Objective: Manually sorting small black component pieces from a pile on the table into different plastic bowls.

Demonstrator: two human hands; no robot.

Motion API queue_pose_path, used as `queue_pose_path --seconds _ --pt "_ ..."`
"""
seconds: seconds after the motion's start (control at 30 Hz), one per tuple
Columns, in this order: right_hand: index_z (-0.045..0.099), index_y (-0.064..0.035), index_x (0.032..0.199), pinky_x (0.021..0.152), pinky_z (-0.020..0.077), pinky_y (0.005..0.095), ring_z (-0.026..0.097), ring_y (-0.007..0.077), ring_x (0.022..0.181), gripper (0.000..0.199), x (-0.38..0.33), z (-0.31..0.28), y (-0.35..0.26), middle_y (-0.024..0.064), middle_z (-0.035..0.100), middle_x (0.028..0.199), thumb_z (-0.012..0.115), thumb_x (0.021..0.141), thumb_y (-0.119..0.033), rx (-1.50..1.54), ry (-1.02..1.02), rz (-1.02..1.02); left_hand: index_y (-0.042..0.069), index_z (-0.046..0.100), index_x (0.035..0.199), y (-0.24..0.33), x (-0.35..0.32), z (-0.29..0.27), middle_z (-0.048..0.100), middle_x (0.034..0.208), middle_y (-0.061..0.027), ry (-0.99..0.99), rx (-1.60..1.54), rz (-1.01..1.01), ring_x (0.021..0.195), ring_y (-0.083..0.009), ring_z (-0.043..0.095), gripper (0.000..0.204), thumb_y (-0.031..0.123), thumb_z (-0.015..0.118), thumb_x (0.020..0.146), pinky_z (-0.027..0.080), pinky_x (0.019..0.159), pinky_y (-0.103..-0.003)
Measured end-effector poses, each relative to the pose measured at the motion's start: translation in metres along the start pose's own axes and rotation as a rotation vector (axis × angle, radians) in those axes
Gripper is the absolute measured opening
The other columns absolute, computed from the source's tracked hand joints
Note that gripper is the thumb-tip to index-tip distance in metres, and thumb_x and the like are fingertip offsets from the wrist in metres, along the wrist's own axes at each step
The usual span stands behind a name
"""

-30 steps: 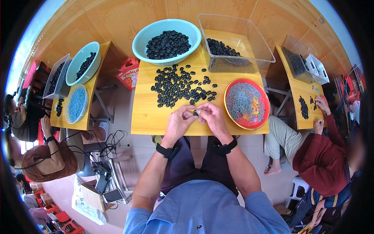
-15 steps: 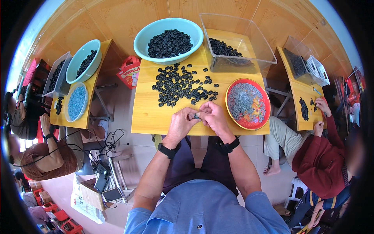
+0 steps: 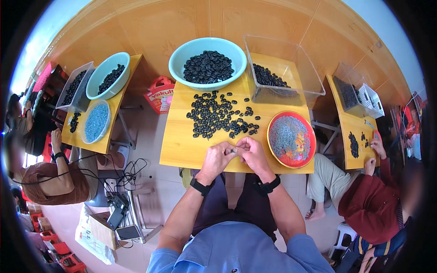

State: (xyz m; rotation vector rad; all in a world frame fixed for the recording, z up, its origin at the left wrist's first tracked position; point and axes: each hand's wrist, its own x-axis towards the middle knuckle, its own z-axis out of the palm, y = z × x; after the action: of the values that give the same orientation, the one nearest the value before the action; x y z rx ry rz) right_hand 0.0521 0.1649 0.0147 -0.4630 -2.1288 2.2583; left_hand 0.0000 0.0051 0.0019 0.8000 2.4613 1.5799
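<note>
My left hand (image 3: 216, 160) and my right hand (image 3: 253, 155) meet over the near edge of the yellow table (image 3: 182, 152). Both are closed in a pinch, fingertips together at a small dark piece (image 3: 233, 151), mostly hidden by the fingers. Just beyond them lies a loose spread of small black oval pieces (image 3: 214, 116), which seem to have openings in them. To the right of my right hand stands a red bowl (image 3: 313, 144) holding many thin grey pieces (image 3: 287, 134), too fine to name.
A light-blue basin (image 3: 175, 61) and a clear plastic bin (image 3: 309, 84), both with black pieces, stand at the table's back. People sit at side tables left (image 3: 102, 143) and right (image 3: 339, 118). Black cables (image 3: 129, 170) hang at the left, near a metal stand (image 3: 136, 214).
The whole view has shifted, so the table appears lower in the picture. My hands remain pinched together at the near edge, with the fingers slightly rearranged around the small piece.
</note>
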Motion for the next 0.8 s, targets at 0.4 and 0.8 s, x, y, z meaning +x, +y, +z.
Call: queue_pose_path --seconds 0.4,0.8 --pt "0.067 0.0015 0.098 0.061 0.0544 0.0250 0.067 0.0115 0.064 0.010 0.038 -0.010 -0.089 0.0063 0.070 0.075 0.060 0.094 -0.004 -0.364 -0.170 -0.167 -0.002 0.064 0.117 -0.026 0.005 0.004 0.067 0.087 -0.0008 0.233 -0.582 -0.102 0.074 -0.0037 0.057 0.025 0.000 0.066 0.093 0.049 0.067 -0.020" --pt "0.075 -0.0076 0.094 0.078 0.0525 0.0476 0.067 0.0370 0.087 0.016 0.048 0.006 -0.052 0.0163 0.067 0.092 0.065 0.082 -0.005 -1.125 0.010 -0.460 -0.004 0.066 0.110 -0.014 0.006 -0.001 0.069 0.089 -0.0027 0.263 -0.520 -0.224 0.075 -0.0041 0.059 0.016 0.002 0.063 0.095 0.050 0.068 -0.022"
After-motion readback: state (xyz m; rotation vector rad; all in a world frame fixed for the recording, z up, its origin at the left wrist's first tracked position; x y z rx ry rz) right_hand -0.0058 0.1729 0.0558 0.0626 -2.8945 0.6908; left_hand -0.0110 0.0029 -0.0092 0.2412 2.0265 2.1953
